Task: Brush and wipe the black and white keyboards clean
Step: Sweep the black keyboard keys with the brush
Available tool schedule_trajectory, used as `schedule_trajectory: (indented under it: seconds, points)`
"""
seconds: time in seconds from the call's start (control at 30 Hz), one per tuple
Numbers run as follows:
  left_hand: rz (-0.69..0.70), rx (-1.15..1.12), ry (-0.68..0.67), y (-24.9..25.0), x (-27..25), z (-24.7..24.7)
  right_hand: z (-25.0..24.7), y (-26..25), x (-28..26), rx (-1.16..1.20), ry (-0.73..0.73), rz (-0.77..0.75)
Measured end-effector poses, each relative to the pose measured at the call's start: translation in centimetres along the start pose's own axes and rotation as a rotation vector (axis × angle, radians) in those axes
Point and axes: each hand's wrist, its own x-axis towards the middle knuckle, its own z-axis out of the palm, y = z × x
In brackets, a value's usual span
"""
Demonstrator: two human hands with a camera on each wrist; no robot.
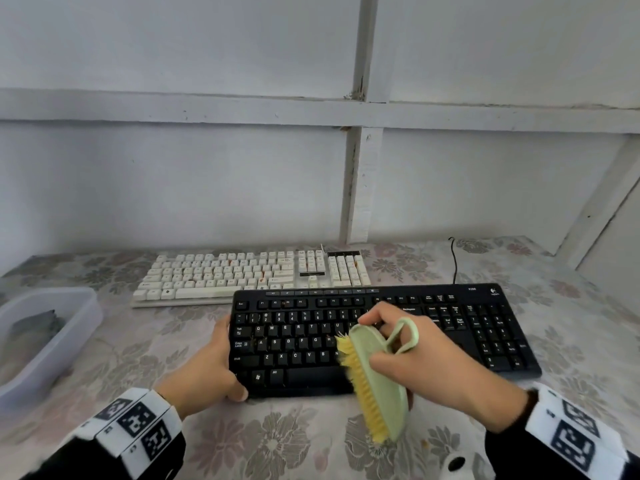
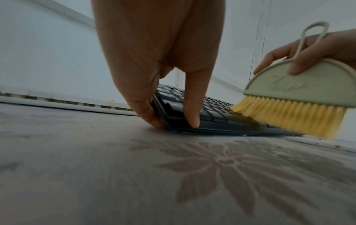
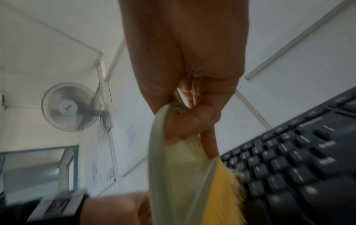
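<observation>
- Black keyboard [image 1: 381, 337] with white key letters
- White keyboard [image 1: 252, 275], cream keys, small orange specks
- Pale green brush [image 1: 379, 379], yellow bristles
- Grey-pink floral tablecloth [image 1: 277, 441]
- Clear tub [image 1: 52, 341]
- Black-and-white patterned wristbands [image 1: 135, 427]

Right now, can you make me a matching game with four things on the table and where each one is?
Things:
1. brush
2. black keyboard
3. white keyboard
4. tub

Places:
A. far back, by the wall
B. at the table's left edge
C. in the right hand
D. held at its left end by the left hand

Pairs: 1-C, 2-D, 3-A, 4-B
</observation>
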Motion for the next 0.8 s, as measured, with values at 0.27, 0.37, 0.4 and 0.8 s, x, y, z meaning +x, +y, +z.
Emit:
schedule_trajectory:
  seconds: [0.27, 0.37, 0.4, 0.8]
  points:
    - [-0.008, -0.016, -0.008, 0.4, -0.2, 0.1, -1.9, -1.7, 4.3, 0.056, 0.281, -0.110]
    - [-0.002, -0.013, -0.002, 0.1, -0.1, 0.0, -0.5, -1.0, 3.8, 0.019, 0.181, -0.064]
    - [0.002, -0.011, -0.002, 0.0, 0.0, 0.0, -0.1, -0.7, 3.3, -0.011, 0.154, -0.063]
    - [0.006, -0.016, -0.013, -0.4, 0.3, 0.0, -0.3, -1.1, 0.9, 0.020, 0.066, -0.067]
